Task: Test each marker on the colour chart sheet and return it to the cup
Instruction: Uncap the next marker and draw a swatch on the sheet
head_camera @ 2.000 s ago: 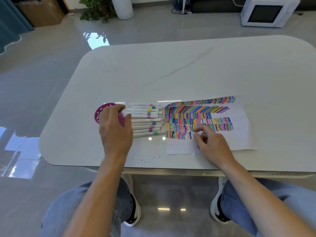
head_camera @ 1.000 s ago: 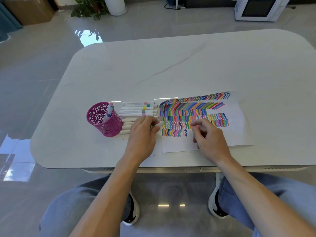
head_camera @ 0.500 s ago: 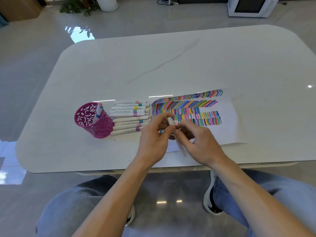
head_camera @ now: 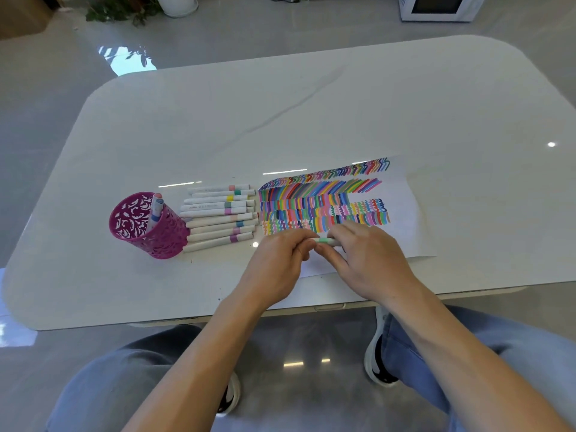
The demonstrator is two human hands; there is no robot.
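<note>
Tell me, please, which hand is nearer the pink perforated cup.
Left. Both grip a green-banded white marker; the left hand is right of the pink perforated cup, past the marker row, the right hand farther right over the colour chart sheet.

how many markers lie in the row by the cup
9, side by side between the cup and the colour chart sheet: pink-banded marker farthest, purple-banded marker nearest. None seems hidden. Not counted: the held marker, gripped by left hand and right hand.

Green-banded marker [head_camera: 324, 241] now between both hands [head_camera: 274, 263] [head_camera: 371, 260]
</note>
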